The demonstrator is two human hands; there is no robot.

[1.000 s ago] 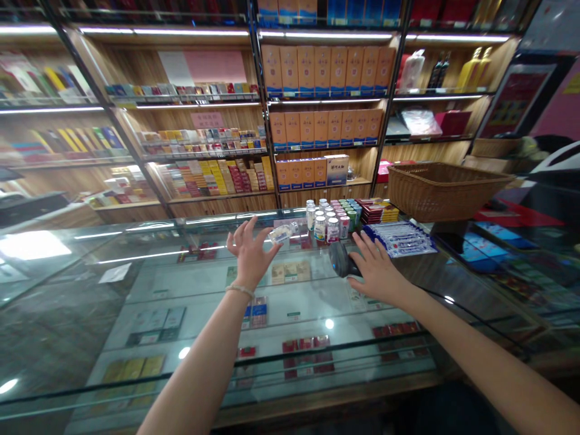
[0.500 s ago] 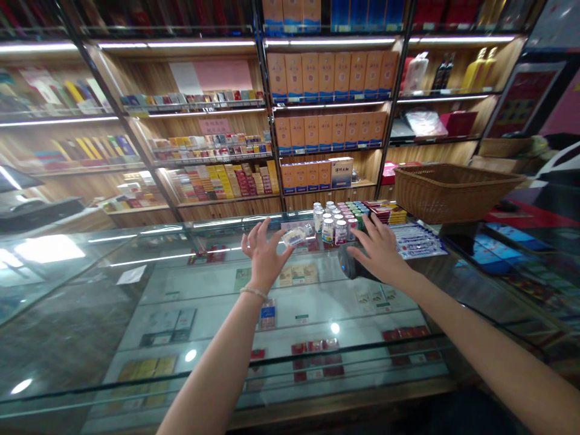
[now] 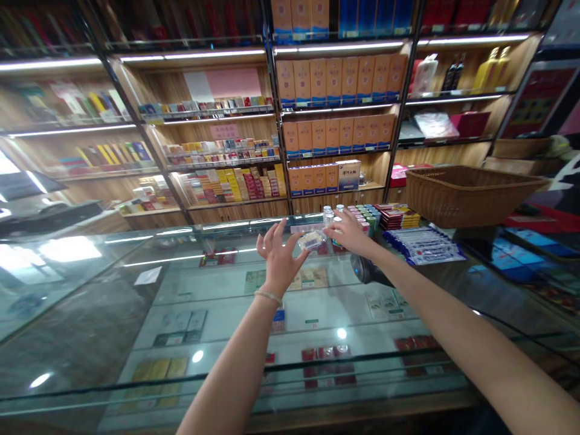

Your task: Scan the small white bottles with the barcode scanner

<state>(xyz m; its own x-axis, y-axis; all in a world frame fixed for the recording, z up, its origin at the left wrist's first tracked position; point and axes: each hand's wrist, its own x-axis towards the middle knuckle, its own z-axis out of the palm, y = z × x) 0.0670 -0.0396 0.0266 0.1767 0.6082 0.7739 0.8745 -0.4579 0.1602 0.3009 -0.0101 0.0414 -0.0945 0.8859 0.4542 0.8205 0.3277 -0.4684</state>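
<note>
A small clear bottle (image 3: 310, 240) with pale contents and a label lies tilted between the thumb and fingers of my left hand (image 3: 281, 257), above the glass counter (image 3: 217, 314). My right hand (image 3: 353, 235) has its fingers stretched and apart at the right end of this bottle; whether they touch it I cannot tell. Behind the right hand stand rows of small capped bottles (image 3: 328, 216), partly hidden by it. Below that wrist a black handheld scanner (image 3: 361, 269) with a blue light lies on the counter.
Blue-and-white packets (image 3: 423, 244) and red packs (image 3: 393, 216) lie at the right. A wicker basket (image 3: 466, 196) stands beyond them. Boxed goods show through the glass. Shelves with orange boxes (image 3: 326, 81) and cigarette packs (image 3: 235, 184) line the back wall.
My right hand has moved left from above the scanner to the held bottle. The left hand still holds the bottle. The whole view has shifted slightly.
</note>
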